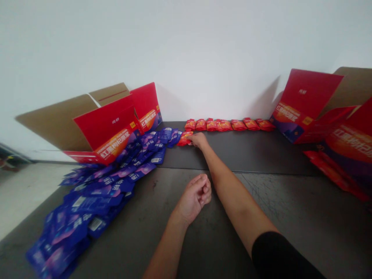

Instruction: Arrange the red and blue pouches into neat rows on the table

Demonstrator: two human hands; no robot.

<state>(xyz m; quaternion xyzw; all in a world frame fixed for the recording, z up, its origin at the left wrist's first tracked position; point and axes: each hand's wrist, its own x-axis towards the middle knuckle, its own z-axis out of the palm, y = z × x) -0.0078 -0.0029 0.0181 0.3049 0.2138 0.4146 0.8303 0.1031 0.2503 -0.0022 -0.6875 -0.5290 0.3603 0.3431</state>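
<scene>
Red sachet (pixel 185 138), right hand (pixel 199 140) with fingers pinching it, left hand (pixel 195 197) with fingers curled shut, blue sachets (pixel 154 149) just beside

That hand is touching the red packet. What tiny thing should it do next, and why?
I think the right hand should probably slide the red packet over to the row of red packets. It lies crooked beside the blue packets, while the others sit neatly in a line by the wall.

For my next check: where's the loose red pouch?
In the head view, the red pouch lies on the dark table touching the right hand, with the blue pouches to its left and the row of red pouches just beyond.
</scene>
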